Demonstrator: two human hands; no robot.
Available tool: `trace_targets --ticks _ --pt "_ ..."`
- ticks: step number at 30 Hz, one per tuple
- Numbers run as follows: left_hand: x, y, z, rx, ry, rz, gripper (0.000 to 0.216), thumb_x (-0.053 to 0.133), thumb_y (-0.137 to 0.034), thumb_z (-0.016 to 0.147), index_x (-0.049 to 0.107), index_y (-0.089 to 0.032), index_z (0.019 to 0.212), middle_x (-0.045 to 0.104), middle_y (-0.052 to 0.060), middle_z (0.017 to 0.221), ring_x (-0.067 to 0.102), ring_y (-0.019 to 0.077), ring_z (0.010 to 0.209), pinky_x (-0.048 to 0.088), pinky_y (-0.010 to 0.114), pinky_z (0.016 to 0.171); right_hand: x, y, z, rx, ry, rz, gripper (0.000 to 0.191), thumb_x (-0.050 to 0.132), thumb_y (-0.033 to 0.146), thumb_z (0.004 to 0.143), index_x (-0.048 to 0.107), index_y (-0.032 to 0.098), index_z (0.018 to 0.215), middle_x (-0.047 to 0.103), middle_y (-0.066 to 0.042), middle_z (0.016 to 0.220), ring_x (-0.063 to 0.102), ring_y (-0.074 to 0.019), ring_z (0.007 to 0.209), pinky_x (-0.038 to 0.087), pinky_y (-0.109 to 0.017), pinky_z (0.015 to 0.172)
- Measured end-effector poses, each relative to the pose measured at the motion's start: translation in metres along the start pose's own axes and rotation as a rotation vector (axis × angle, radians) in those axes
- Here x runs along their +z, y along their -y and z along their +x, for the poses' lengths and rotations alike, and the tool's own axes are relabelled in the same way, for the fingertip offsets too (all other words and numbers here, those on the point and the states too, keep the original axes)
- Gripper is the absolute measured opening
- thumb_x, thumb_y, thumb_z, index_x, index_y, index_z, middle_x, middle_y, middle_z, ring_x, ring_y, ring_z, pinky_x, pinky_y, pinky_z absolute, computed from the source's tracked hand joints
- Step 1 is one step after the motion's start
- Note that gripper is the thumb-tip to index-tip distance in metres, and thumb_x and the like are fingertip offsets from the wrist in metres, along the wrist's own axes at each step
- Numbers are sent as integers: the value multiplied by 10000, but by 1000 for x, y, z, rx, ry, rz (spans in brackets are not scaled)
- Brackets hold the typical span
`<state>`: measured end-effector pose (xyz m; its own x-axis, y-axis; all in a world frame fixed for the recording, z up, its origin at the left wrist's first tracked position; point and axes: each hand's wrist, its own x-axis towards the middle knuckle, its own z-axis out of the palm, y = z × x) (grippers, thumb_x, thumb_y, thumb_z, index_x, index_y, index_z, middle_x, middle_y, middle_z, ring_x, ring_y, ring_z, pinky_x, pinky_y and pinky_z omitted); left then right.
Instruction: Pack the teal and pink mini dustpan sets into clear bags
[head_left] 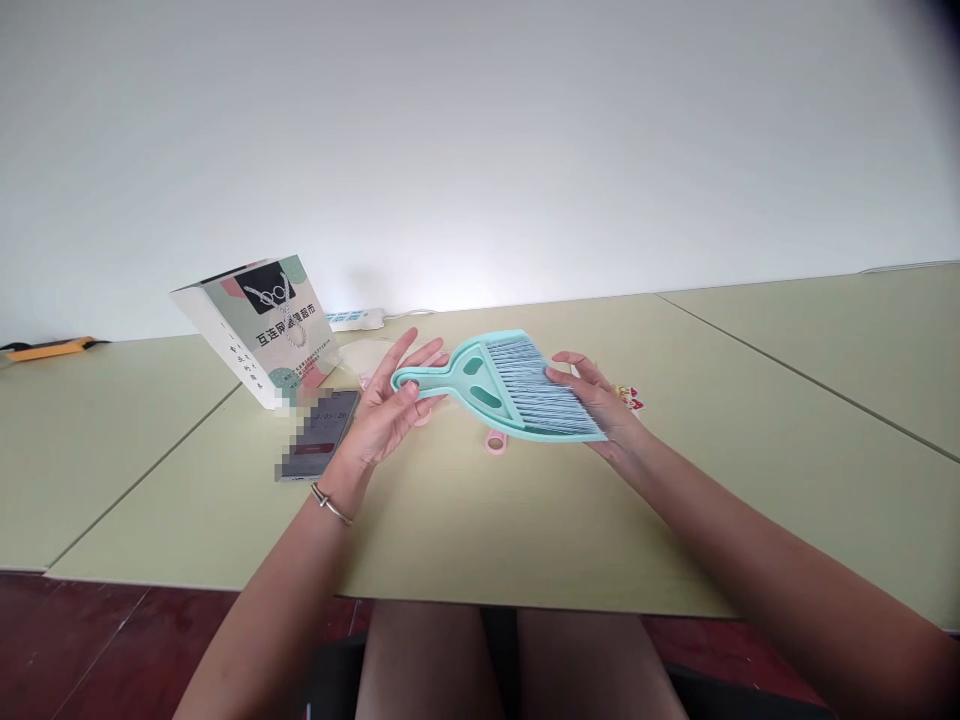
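A mint-green hand brush (pixel 480 380) with pale blue-grey bristles lies nested in a matching dustpan (pixel 551 435). Both are held up above the table, handles pointing left. My left hand (pixel 386 415) holds the handle end, its thumb on top and the other fingers partly spread behind. At the wide right end, my right hand (pixel 604 405) grips the set, with the thumb over the bristles and some fingers hidden behind. Below the dustpan, a small pink ring-shaped roll (pixel 496 442) sits on the table.
A paper gift bag (pixel 277 330) with rope handles stands tilted at the back left. A phone (pixel 321 435) lies in front of it. Behind are a white power strip (pixel 356 320) and, far left, an orange object (pixel 51 349). Small red-and-yellow items (pixel 628 396) lie beyond my right hand.
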<state>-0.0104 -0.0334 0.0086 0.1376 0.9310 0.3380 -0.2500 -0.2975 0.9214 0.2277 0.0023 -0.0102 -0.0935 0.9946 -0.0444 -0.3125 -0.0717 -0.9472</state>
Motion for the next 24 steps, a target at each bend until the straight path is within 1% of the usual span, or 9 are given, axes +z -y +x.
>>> trace_targets --ticks 3,5,7,10,13,15,17,19,24 --pt "3 -1 -1 62 13 31 640 799 -318 623 543 -302 1209 517 66 1362 419 256 1307 446 397 1006 2 -3 -2 52 27 35 518 786 397 511 478 287 911 634 48 727 626 -200 668 474 -321 555" --pt "6 3 0 99 -63 55 516 796 -315 627 599 -256 1100 574 77 1299 459 260 1275 439 408 1010 1 -4 -3 46 63 10 527 774 422 542 473 295 956 638 40 755 626 -201 685 483 -329 569" --pt "9 6 0 116 -151 55 431 787 -355 632 612 -226 1003 630 88 1217 513 273 1221 465 429 974 0 -5 -3 -51 78 -102 506 722 485 618 465 299 1013 630 29 763 617 -196 696 484 -328 584" --pt "12 5 0 139 -195 48 437 803 -380 600 597 -225 953 663 84 1155 547 283 1181 493 443 928 -3 1 -5 -433 -29 -395 428 589 538 760 465 296 1091 620 -15 899 600 -196 822 487 -343 679" --pt "15 1 -4 197 -144 85 403 804 -348 610 602 -232 938 680 72 1107 558 271 1172 467 438 967 -3 16 -13 -861 -144 -720 327 555 482 820 533 284 1079 562 -62 1090 530 -228 1036 448 -403 851" --pt "20 -3 -8 223 -93 134 368 803 -311 619 609 -228 922 695 65 1048 569 261 1161 429 438 1013 2 26 -19 -970 19 -919 261 563 454 833 591 283 1028 561 -68 1074 517 -244 1052 417 -429 897" --pt "26 -7 -12 201 -62 189 353 810 -306 607 617 -221 891 703 65 997 568 268 1162 413 447 1029 9 31 -23 -963 272 -1055 237 566 452 839 627 283 992 571 -64 1037 533 -243 1012 403 -437 905" --pt "32 -10 -15 152 -44 232 359 823 -325 578 626 -219 859 705 70 975 573 285 1151 428 463 1011 17 31 -23 -929 430 -1130 239 572 455 836 642 274 976 564 -63 1031 537 -238 989 402 -433 898" --pt "37 -10 -18 133 -34 283 378 842 -293 541 631 -214 844 699 76 981 604 296 1094 457 464 975 26 32 -17 -887 497 -1231 209 592 443 820 649 251 880 519 -47 922 533 -221 914 420 -415 840"
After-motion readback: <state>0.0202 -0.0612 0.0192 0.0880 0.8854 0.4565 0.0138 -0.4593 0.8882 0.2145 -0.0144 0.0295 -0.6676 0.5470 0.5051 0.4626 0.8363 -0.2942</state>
